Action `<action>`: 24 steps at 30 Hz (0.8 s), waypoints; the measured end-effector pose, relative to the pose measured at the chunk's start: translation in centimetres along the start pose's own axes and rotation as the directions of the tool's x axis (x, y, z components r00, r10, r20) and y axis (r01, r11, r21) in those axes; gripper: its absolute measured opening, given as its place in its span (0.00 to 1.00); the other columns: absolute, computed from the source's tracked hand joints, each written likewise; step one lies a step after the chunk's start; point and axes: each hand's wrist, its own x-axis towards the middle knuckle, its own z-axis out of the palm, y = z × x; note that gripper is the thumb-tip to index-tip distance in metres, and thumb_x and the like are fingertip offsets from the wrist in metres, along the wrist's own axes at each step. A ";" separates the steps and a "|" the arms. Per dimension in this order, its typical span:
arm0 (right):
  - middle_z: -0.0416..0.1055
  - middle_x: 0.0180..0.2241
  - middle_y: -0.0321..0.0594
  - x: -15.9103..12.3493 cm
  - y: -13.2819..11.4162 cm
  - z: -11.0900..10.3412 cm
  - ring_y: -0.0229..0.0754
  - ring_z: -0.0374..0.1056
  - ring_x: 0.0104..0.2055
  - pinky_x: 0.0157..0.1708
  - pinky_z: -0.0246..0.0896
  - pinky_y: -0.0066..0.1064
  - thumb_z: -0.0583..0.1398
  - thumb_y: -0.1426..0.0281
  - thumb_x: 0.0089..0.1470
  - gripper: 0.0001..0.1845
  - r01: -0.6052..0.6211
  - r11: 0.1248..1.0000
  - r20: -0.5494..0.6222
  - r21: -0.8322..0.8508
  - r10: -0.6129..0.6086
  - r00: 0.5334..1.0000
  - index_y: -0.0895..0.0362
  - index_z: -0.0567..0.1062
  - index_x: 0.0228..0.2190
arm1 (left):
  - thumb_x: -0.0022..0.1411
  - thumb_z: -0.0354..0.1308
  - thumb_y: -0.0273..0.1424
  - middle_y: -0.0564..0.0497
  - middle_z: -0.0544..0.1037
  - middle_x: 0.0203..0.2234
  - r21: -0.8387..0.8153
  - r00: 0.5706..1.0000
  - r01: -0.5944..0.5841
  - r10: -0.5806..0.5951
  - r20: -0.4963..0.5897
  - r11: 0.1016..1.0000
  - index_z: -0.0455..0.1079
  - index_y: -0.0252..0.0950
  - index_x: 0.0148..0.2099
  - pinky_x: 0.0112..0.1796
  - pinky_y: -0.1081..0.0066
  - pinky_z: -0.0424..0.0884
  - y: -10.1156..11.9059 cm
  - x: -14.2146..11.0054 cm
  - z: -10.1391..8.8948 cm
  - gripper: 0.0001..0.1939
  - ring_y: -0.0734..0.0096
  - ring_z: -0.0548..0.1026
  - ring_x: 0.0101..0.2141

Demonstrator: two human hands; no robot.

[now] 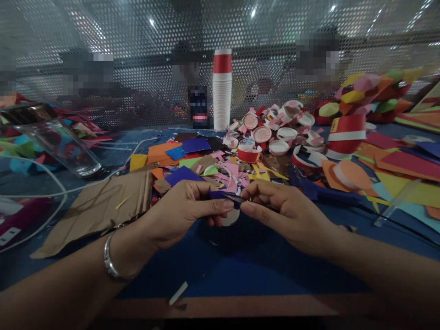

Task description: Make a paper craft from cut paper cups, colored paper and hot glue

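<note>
Near the middle of the view my left hand (192,201) is closed, pinching a small piece of dark blue paper (216,195) between thumb and forefinger. My right hand (285,208) is closed on what looks like a small pair of scissors (235,198); its thin grey blades point left against the blue paper, and its handles are hidden by the fingers. Just below the fingertips shows a pale round disc (231,218), partly covered by my left hand. Whether the disc is held or lies on the table cannot be made out.
Paper scraps (227,176) and cut cup rings (275,133) are heaped ahead, before a tall cup stack (222,91). Flattened cardboard (99,201), a glass bottle (65,142) and a white cable (65,190) lie left. A blue tool with a black cord (330,195) lies right.
</note>
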 end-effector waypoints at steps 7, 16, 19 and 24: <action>0.67 0.26 0.32 -0.1 -0.2 0.0 0.35 0.60 0.27 0.26 0.54 0.28 0.60 0.62 0.66 0.10 0.008 0.999 -0.009 -0.040 -0.008 1.000 0.55 0.72 0.35 | 0.59 0.72 0.30 0.53 0.79 0.23 -0.013 1.000 0.012 -0.012 0.029 1.000 0.80 0.34 0.30 0.26 0.81 0.70 0.0 -0.2 0.1 0.07 0.81 0.73 0.23; 0.63 0.26 0.29 0.1 0.3 0.0 0.34 0.56 0.26 0.25 0.50 0.28 0.60 0.60 0.67 0.12 0.015 1.000 0.022 -0.007 -0.015 1.000 0.56 0.73 0.36 | 0.61 0.70 0.26 0.55 0.77 0.21 0.038 0.998 0.038 -0.040 0.045 0.999 0.79 0.34 0.29 0.24 0.82 0.67 0.7 -0.2 0.0 0.08 0.83 0.73 0.21; 0.62 0.26 0.29 0.3 0.2 0.1 0.33 0.54 0.25 0.24 0.48 0.28 0.60 0.62 0.67 0.12 0.032 0.999 -0.005 0.025 -0.031 0.999 0.56 0.73 0.34 | 0.61 0.70 0.26 0.55 0.79 0.23 0.046 0.997 0.023 -0.026 0.066 0.999 0.79 0.34 0.30 0.26 0.82 0.69 0.8 0.0 0.0 0.07 0.83 0.73 0.22; 0.60 0.25 0.29 0.6 0.2 0.0 0.34 0.52 0.25 0.25 0.49 0.29 0.60 0.58 0.66 0.15 -0.003 0.999 -0.070 0.055 0.007 0.998 0.56 0.72 0.33 | 0.60 0.70 0.30 0.53 0.80 0.25 0.106 0.997 0.029 -0.036 0.065 0.994 0.81 0.34 0.33 0.27 0.81 0.69 0.5 0.5 -0.1 0.05 0.82 0.74 0.24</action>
